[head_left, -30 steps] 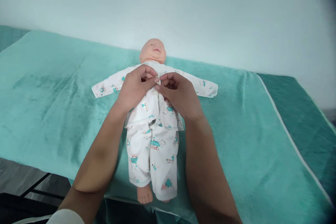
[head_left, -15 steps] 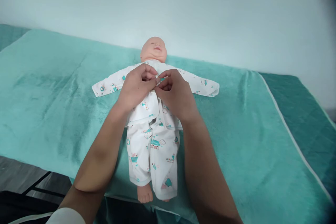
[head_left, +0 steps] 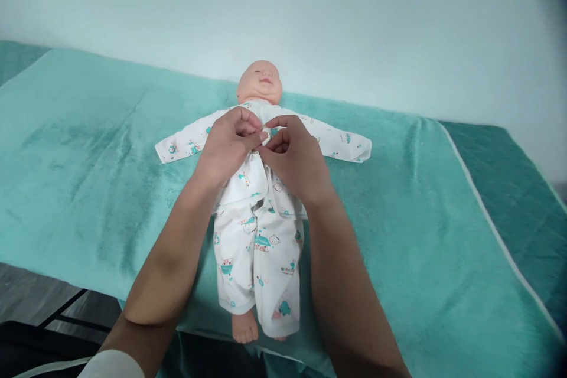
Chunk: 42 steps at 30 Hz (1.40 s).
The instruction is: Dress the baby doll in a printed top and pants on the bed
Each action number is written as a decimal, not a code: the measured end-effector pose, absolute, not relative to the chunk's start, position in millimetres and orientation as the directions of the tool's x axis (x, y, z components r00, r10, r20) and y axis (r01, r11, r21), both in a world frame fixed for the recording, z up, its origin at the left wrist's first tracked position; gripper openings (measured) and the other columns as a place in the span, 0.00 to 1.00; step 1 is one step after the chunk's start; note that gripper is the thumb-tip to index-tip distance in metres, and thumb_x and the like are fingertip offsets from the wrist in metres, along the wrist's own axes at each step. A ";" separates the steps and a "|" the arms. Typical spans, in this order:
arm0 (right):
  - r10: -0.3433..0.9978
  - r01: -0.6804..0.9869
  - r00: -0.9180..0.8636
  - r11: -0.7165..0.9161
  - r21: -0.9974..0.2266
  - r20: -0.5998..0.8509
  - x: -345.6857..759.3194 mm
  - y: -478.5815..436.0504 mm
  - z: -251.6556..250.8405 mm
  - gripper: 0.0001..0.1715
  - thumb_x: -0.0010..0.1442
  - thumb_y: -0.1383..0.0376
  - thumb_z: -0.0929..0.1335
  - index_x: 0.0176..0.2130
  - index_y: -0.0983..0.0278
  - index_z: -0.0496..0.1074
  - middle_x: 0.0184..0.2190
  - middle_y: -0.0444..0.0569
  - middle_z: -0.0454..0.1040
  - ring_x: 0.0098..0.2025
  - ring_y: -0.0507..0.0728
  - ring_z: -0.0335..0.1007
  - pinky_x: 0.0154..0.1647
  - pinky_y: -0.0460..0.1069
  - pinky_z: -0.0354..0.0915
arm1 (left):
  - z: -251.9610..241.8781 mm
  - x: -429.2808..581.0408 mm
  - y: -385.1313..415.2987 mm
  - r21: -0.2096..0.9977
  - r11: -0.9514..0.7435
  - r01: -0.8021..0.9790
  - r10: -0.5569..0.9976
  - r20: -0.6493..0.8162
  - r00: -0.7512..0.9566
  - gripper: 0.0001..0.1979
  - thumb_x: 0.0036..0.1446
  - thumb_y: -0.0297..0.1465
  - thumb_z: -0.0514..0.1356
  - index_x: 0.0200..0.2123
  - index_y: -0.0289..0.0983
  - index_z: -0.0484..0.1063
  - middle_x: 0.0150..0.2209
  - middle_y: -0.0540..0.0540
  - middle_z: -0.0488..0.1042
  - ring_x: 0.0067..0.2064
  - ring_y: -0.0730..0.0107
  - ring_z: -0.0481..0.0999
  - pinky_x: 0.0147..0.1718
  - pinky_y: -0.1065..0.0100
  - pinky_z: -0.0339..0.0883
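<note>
A baby doll (head_left: 259, 81) lies on its back, arms spread, in a white printed shirt (head_left: 244, 180) and matching trousers (head_left: 277, 254). My left hand (head_left: 233, 142) pinches one front edge of the shirt at the chest. Close against it, my right hand (head_left: 295, 153) is closed on the other edge, thumb and forefinger together. A bit of pale cloth or a button shows between the fingertips, partly hidden. Below the hands the shirt front hangs apart over the trouser waist. One bare foot (head_left: 244, 327) sticks out of a trouser leg.
A teal plush blanket (head_left: 110, 159) with pale piping covers the table under the doll. Darker quilted cloth (head_left: 505, 189) shows at the right. A pale wall (head_left: 283, 12) rises behind, and a black frame (head_left: 62, 310) stands at the lower left.
Both hands stay at the shirt front. The fingertips have shifted slightly, and more of the pale bit between them shows. The doll lies as before.
</note>
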State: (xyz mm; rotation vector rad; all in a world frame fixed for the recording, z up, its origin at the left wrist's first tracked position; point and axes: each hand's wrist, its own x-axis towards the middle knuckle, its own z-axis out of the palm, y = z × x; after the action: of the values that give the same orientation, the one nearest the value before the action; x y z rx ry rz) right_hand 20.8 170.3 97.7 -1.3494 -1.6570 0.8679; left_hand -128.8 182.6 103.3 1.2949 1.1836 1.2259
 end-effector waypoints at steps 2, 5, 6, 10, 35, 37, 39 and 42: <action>0.979 0.443 -0.102 0.204 -0.873 0.177 19.9 169.9 97.9 0.20 0.57 0.66 0.72 0.49 0.58 0.68 0.27 0.37 0.73 0.30 0.52 0.70 0.34 0.48 0.62 | 105.3 -128.5 181.3 0.999 -0.044 0.003 0.999 0.044 0.023 0.08 0.52 0.24 0.67 0.33 0.39 0.71 0.28 0.52 0.74 0.27 0.76 0.71 0.27 0.71 0.63; 0.976 0.493 -0.102 0.216 -0.843 0.190 18.3 169.3 98.6 0.21 0.57 0.66 0.71 0.50 0.58 0.68 0.27 0.37 0.73 0.30 0.53 0.70 0.35 0.48 0.63 | 107.2 -128.5 180.0 0.999 -0.022 -0.038 0.999 0.023 0.022 0.09 0.51 0.23 0.67 0.31 0.38 0.70 0.28 0.52 0.73 0.28 0.76 0.71 0.28 0.72 0.63; 0.976 0.508 -0.102 0.217 -0.834 0.192 17.8 169.3 99.0 0.21 0.57 0.66 0.71 0.50 0.58 0.67 0.26 0.37 0.73 0.30 0.53 0.70 0.35 0.49 0.63 | 107.3 -128.6 180.0 0.999 -0.018 -0.047 1.000 0.019 0.022 0.09 0.51 0.23 0.67 0.31 0.38 0.70 0.27 0.52 0.73 0.28 0.76 0.71 0.28 0.72 0.64; 0.976 0.526 -0.120 0.216 -0.822 0.180 17.2 169.1 100.3 0.22 0.58 0.66 0.71 0.52 0.58 0.67 0.27 0.38 0.73 0.31 0.54 0.70 0.36 0.49 0.63 | 103.7 -130.9 182.6 0.999 -0.037 -0.035 0.998 0.038 0.041 0.08 0.52 0.25 0.67 0.32 0.38 0.71 0.29 0.52 0.73 0.29 0.76 0.72 0.30 0.71 0.65; 0.942 0.294 -0.330 0.037 -0.955 -0.065 49.3 154.5 122.8 0.16 0.64 0.57 0.71 0.29 0.63 0.72 0.21 0.41 0.69 0.24 0.48 0.64 0.26 0.46 0.59 | 122.0 -165.5 170.8 0.868 -0.269 0.416 0.877 0.042 0.479 0.06 0.58 0.34 0.66 0.31 0.38 0.78 0.26 0.52 0.71 0.29 0.76 0.66 0.27 0.71 0.59; 0.952 0.189 -0.305 0.023 -0.982 -0.037 44.9 154.8 118.4 0.17 0.63 0.56 0.73 0.28 0.63 0.72 0.21 0.40 0.69 0.23 0.48 0.64 0.25 0.46 0.59 | 121.7 -165.8 169.9 0.906 -0.240 0.350 0.881 0.052 0.471 0.08 0.59 0.35 0.67 0.31 0.38 0.77 0.26 0.52 0.71 0.28 0.76 0.67 0.26 0.71 0.59; 0.960 0.097 -0.281 0.020 -0.995 -0.008 40.5 155.5 114.6 0.18 0.62 0.56 0.75 0.28 0.63 0.71 0.20 0.40 0.69 0.22 0.47 0.63 0.24 0.45 0.60 | 120.7 -166.3 169.3 0.939 -0.214 0.271 0.892 0.075 0.447 0.08 0.58 0.36 0.68 0.31 0.37 0.78 0.27 0.51 0.73 0.29 0.75 0.70 0.27 0.70 0.62; 0.965 0.023 -0.263 0.014 -1.000 0.008 36.5 157.1 111.0 0.20 0.60 0.55 0.77 0.27 0.62 0.71 0.19 0.39 0.69 0.20 0.47 0.63 0.22 0.44 0.59 | 119.1 -166.8 169.3 0.967 -0.169 0.191 0.907 0.076 0.414 0.08 0.56 0.35 0.70 0.32 0.37 0.79 0.28 0.50 0.76 0.31 0.73 0.74 0.30 0.70 0.67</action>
State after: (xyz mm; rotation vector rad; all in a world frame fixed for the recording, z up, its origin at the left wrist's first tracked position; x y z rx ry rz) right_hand 36.5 157.1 111.0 -1.0815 -1.4271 1.3820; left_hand -166.8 169.3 119.1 1.6333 0.9819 0.8644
